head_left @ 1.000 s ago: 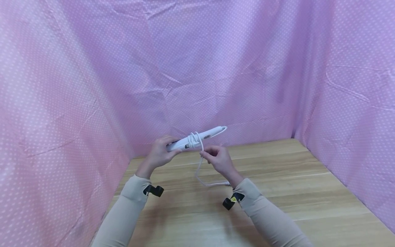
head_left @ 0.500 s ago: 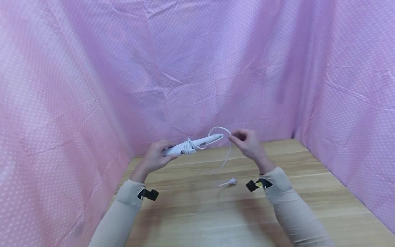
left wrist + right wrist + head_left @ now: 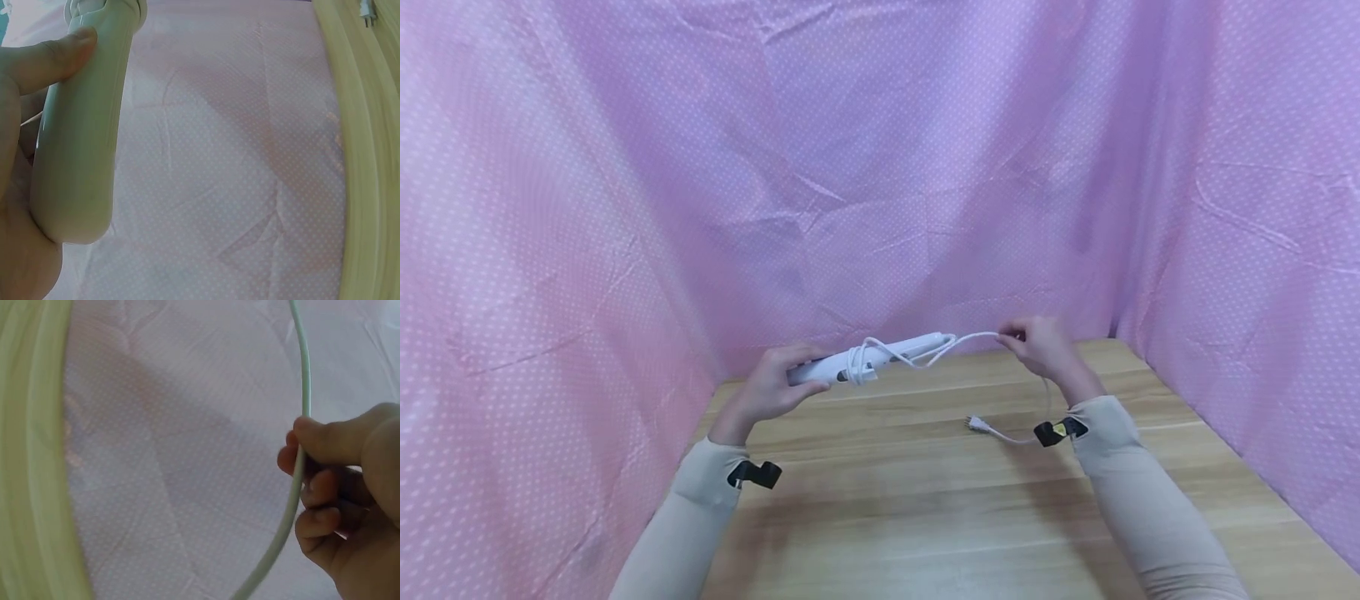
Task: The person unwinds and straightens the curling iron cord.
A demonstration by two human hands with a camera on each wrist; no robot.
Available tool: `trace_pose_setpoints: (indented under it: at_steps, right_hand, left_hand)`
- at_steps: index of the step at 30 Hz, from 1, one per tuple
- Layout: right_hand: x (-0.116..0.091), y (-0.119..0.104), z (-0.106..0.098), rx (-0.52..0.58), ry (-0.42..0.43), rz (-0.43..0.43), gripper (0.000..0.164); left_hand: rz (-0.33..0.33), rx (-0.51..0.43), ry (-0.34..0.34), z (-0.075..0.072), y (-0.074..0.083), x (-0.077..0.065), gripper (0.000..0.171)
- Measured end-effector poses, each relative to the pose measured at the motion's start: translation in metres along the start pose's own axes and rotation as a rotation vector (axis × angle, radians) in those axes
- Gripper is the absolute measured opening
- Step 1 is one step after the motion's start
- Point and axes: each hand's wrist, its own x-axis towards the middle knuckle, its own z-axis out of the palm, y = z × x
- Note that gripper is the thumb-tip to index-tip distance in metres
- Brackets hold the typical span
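Tilted white wand-shaped appliance, white cord partly wound round it

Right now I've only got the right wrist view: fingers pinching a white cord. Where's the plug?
Observer: Plug shows in the head view against the wood tabletop, prongs toward image left. Can't tell if it's touching.
Operator: OK. What's on the other end?
Observer: A long white device, with loops of the cord wound around it.
Operator: Loose or held?
Observer: Held. The left hand grips it by its rounded end.
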Motion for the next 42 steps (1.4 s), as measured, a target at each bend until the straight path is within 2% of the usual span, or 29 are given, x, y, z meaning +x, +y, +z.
trace_pose_setpoints:
  at_steps: [4,9,13,15,18,22,25,29,32,35,38,42]
  right_hand:
    - [-0.012,0.007,0.014,0.066,-0.114,-0.072,0.011]
    - [-0.027,0.006,0.024,0.189,-0.255,-0.224,0.004]
    - [-0.037,0.002,0.02,0.311,-0.395,-0.373,0.007]
    - [-0.041,0.0,0.015,0.379,-0.435,-0.444,0.008]
    - [-0.044,-0.004,0.003,0.479,-0.435,-0.505,0.011]
    - [-0.044,-0.005,-0.015,0.553,-0.319,-0.519,0.02]
    - [-0.042,-0.006,-0.03,0.573,-0.191,-0.494,0.027]
    - [-0.039,-0.009,-0.044,0.582,0.003,-0.411,0.025]
    - [-0.037,-0.01,-0.049,0.546,0.166,-0.269,0.016]
    - [-0.032,-0.005,-0.052,0.481,0.287,-0.102,0.009]
    - [-0.028,0.006,-0.054,0.383,0.332,0.029,0.012]
    - [-0.027,0.026,-0.052,0.229,0.297,0.123,0.016]
  left_hand:
    - [-0.014,0.032,0.079,-0.006,0.0,0.005,0.039]
    - [-0.106,0.074,0.154,-0.01,-0.005,0.007,0.039]
    - [-0.162,0.126,0.159,-0.01,-0.011,0.005,0.037]
    - [-0.177,0.152,0.147,-0.009,-0.014,0.004,0.037]
    - [-0.207,0.189,0.114,-0.008,-0.019,0.0,0.037]
    - [-0.257,0.213,0.039,-0.004,-0.027,-0.007,0.039]
    - [-0.267,0.214,-0.013,0.0,-0.03,-0.01,0.038]
    - [-0.235,0.208,-0.06,0.006,-0.031,-0.014,0.036]
    - [-0.196,0.165,-0.096,0.009,-0.029,-0.016,0.036]
    - [-0.147,0.101,-0.133,0.011,-0.026,-0.017,0.036]
    - [-0.097,0.042,-0.168,0.011,-0.022,-0.017,0.038]
    - [-0.041,-0.02,-0.186,0.008,-0.014,-0.014,0.039]
